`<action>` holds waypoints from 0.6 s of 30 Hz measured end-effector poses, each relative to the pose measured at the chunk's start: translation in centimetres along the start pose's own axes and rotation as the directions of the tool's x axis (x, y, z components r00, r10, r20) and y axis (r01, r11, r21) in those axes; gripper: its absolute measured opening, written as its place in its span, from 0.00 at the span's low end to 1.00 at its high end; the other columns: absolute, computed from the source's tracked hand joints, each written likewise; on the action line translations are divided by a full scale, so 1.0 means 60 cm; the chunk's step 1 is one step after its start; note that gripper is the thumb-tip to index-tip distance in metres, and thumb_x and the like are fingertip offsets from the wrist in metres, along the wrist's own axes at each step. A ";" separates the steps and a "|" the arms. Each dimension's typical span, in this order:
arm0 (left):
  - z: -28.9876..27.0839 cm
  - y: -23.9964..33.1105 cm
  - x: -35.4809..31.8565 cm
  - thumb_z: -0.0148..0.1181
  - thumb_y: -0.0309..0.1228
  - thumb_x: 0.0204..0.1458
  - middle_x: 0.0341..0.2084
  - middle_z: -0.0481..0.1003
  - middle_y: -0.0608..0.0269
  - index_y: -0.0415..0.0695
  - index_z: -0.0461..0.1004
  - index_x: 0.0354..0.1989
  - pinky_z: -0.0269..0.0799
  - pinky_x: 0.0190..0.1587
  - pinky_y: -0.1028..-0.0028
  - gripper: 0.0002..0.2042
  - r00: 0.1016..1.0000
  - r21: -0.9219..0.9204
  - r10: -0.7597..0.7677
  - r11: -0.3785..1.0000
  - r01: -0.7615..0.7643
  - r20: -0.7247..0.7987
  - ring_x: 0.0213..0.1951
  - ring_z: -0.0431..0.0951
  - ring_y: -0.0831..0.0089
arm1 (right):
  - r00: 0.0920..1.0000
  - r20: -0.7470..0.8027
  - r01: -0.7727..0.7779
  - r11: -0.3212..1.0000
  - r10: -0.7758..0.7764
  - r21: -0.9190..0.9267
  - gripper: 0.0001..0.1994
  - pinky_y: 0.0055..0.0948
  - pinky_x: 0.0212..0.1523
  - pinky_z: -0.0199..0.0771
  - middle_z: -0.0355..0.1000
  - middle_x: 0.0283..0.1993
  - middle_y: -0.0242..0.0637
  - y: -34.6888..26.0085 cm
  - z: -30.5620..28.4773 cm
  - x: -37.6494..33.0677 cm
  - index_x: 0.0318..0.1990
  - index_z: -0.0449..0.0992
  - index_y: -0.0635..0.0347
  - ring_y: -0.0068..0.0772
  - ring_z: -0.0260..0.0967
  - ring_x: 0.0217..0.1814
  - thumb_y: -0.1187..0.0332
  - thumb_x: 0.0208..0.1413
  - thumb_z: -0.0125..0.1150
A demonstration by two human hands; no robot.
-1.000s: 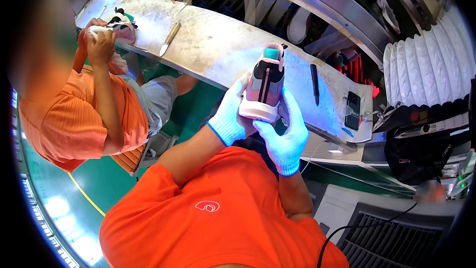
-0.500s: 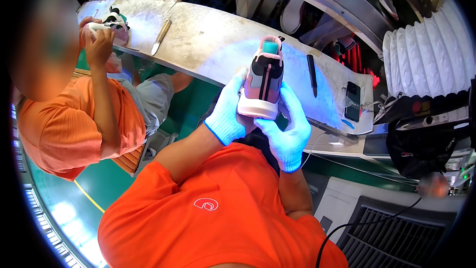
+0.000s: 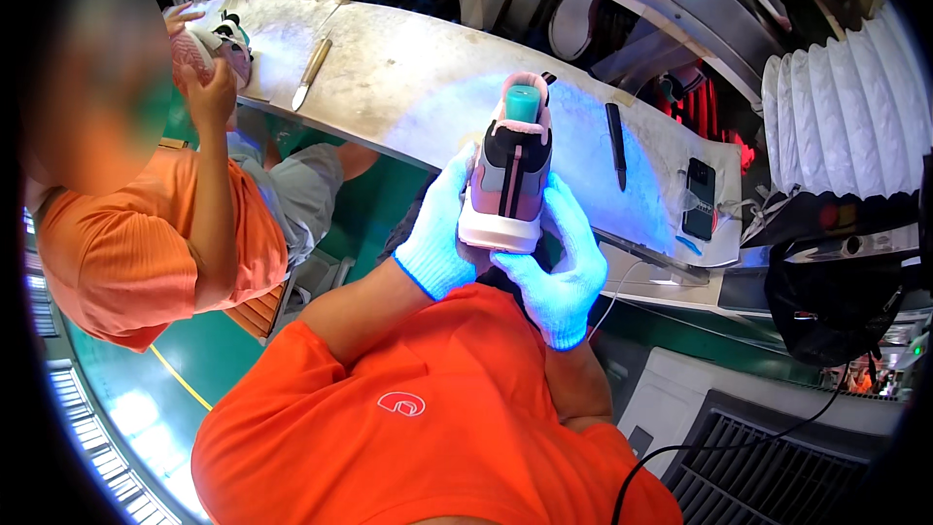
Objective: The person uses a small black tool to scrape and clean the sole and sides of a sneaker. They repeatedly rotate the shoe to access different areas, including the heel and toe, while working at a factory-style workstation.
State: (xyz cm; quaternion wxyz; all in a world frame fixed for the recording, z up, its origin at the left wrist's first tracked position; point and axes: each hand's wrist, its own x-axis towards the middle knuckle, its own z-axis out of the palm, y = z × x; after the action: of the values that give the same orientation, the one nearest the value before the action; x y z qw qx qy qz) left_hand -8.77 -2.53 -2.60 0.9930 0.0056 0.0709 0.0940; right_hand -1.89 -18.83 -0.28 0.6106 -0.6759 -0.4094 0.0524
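Both hands in blue gloves, holding one shoe (image 3: 508, 173) up over the near edge of the counter (image 3: 408, 78). Left hand (image 3: 442, 228) wrapped on the left side of the shoe, grip clamped on it; right hand (image 3: 562, 262) under and beside the white sole, grip also clamped on it. Shoe grey and pink, heel toward the chest, a teal last (image 3: 523, 102) inside. On the counter beyond, a dark pen (image 3: 615, 144), a phone (image 3: 698, 197) at right, a knife (image 3: 311, 71) at left. Beside, a co-worker's hand (image 3: 209, 92) with another shoe (image 3: 219, 44).
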 end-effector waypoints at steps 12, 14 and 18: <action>0.001 -0.073 -0.025 0.49 0.48 0.77 0.68 0.76 0.52 0.46 0.63 0.79 0.73 0.73 0.55 0.28 0.996 0.090 -0.039 0.995 0.046 -0.085 0.67 0.78 0.56 | 0.932 0.045 -0.351 0.861 0.361 0.367 0.54 0.47 0.80 0.65 0.63 0.80 0.52 -0.021 -0.025 -0.083 0.84 0.49 0.73 0.47 0.65 0.81 0.65 0.58 0.80; -0.009 -0.094 -0.027 0.50 0.48 0.77 0.69 0.75 0.52 0.45 0.62 0.80 0.73 0.73 0.56 0.29 0.987 0.223 -0.008 0.974 0.044 -0.163 0.68 0.77 0.56 | 0.916 -0.031 -0.348 0.833 0.399 0.431 0.49 0.41 0.78 0.69 0.65 0.79 0.52 -0.012 -0.027 -0.099 0.83 0.54 0.72 0.46 0.67 0.79 0.73 0.58 0.78; -0.027 -0.096 -0.019 0.53 0.43 0.76 0.73 0.71 0.56 0.45 0.61 0.81 0.67 0.76 0.60 0.29 0.972 0.566 0.123 0.824 0.011 -0.199 0.71 0.74 0.60 | 0.819 -0.104 -0.418 0.711 0.565 0.566 0.45 0.42 0.78 0.70 0.68 0.76 0.42 0.023 -0.031 -0.126 0.81 0.60 0.62 0.41 0.68 0.77 0.78 0.56 0.75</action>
State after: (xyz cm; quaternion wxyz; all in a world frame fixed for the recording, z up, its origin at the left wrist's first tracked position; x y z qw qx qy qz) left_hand -9.06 -8.39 -4.16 0.9290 0.2897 0.2083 0.0982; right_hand -5.14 -24.83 -4.29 0.7822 -0.5710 -0.0957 0.2301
